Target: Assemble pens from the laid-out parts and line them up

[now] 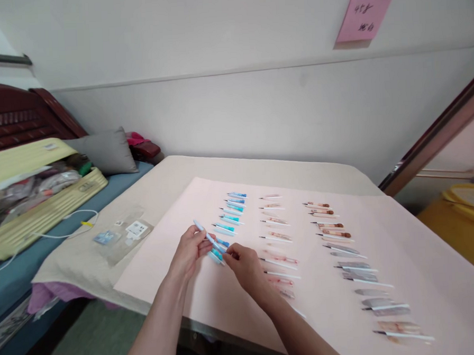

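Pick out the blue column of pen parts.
The leftmost column: mostly blue and turquoise; the middle column is mostly pinkish, the right column mostly brown and grey.

- Slender, light-blue, stick-shaped pen [210, 238], tilted, its far end toward the left.
- Held in both hands' fingers [235, 249] above the flat, pale-pink sheet [165, 260].

Home bedroom, by the look of it, carved dark wooden headboard [11, 118] at left, bed with blue cover [126, 183], 1 grey pillow [108, 152] on it, cloth-covered table [164, 186] alongside, plain white wall [218, 120] behind, 1 pink handwritten note [367, 16] taped up.
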`<state>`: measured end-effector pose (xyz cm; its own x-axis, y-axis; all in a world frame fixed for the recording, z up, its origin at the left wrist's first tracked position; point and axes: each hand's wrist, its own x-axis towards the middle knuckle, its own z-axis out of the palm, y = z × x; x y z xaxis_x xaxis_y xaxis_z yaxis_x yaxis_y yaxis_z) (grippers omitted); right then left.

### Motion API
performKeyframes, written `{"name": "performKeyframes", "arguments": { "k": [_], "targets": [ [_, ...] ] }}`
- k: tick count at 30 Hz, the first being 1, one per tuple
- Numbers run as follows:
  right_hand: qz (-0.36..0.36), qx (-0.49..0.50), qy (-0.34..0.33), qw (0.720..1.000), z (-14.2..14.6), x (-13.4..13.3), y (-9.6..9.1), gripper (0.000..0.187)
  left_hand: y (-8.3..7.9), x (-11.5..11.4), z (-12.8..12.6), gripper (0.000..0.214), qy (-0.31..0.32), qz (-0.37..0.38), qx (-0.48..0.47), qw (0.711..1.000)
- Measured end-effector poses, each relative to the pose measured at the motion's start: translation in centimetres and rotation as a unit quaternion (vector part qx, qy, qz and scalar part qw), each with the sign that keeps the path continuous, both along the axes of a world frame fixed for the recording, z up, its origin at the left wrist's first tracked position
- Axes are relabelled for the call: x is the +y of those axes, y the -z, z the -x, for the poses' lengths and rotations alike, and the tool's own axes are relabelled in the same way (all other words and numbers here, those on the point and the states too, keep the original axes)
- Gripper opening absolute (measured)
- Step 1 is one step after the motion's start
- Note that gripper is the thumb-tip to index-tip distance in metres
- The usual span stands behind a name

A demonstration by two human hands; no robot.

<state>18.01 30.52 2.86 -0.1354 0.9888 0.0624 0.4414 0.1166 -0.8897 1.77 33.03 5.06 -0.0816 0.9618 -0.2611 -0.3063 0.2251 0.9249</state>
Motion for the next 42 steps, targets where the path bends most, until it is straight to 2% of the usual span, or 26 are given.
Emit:
{"name": "performKeyframes", "arguments": {
  "k": [4,6,10,12,16,18,23,29,36,39,42],
  "targets": [
    [0.096,0.091,-0.016,0.991,-0.1,0.4,0.1,0.018,-0.2,-0.1,-0.3,0.027,-0.008,-0.008,-0.001,1.000],
    [0.079,0.071,-0.001,0.994,-0.1,0.3,0.2,0.016,-0.2,-0.2,-0.5,0.028,-0.018,-0.017,0.002,1.000],
    [-0.018,-0.053,0.051,0.997,0.1,-0.3,0.3,0.008,-0.1,-0.3,-1.0,0.029,-0.017,-0.026,0.011,0.999],
    [-0.038,-0.085,0.045,0.995,0.1,-0.5,0.3,0.009,-0.2,-0.3,-1.1,0.028,-0.009,-0.028,0.012,1.000],
    [-0.023,-0.044,-0.013,0.999,0.2,-0.3,-0.1,0.026,-0.6,-0.4,-1.1,0.024,0.006,-0.029,-0.015,0.999],
    [-0.020,-0.032,-0.019,0.999,0.1,-0.2,-0.2,0.030,-0.8,-0.5,-1.1,0.023,0.009,-0.025,-0.035,0.999],
    [-0.035,-0.051,-0.010,0.998,0.2,-0.3,-0.4,0.030,-1.0,-0.6,-1.6,0.022,-0.010,-0.015,-0.058,0.998],
    [-0.030,-0.052,-0.023,0.998,0.7,-0.7,-0.3,0.030,0.1,-0.3,-1.8,0.024,-0.104,-0.020,-0.026,0.994],
    [0.002,-0.014,-0.029,0.999,0.7,-0.6,0.0,0.031,0.3,-0.1,-1.3,0.020,-0.096,0.007,-0.064,0.993],
    [-0.003,-0.029,-0.021,0.999,0.8,-0.6,0.0,0.031,0.2,-0.2,-1.5,0.020,-0.084,0.005,-0.075,0.994],
    [-0.019,-0.043,-0.018,0.999,0.9,-0.7,-0.1,0.030,0.4,-0.3,-1.6,0.020,-0.099,-0.007,-0.052,0.994]
  ]
}}
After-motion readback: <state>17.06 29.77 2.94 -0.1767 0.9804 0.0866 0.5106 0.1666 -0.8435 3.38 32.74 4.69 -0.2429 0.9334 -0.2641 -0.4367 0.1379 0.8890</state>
